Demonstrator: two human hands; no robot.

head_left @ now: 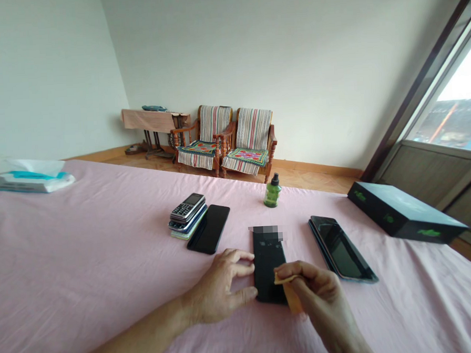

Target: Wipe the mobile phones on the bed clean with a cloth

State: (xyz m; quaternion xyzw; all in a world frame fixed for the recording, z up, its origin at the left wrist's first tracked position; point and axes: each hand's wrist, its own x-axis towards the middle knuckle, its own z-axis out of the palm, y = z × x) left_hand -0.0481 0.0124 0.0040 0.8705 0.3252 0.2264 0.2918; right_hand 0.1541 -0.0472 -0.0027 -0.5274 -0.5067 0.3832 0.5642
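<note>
A black phone (267,259) lies flat on the pink tablecloth (105,246) in front of me. My left hand (218,290) rests beside it, fingers stretched out and pressing against its left edge. My right hand (320,293) is closed on a small yellow-orange cloth (291,294), which it holds down on the phone's lower right part.
A stack of phones (188,216) with a keypad phone on top and a black phone (209,228) lie to the left. Stacked dark phones (342,247) lie right. A green spray bottle (272,191), a black box (403,212) and a tissue pack (32,176) stand farther off.
</note>
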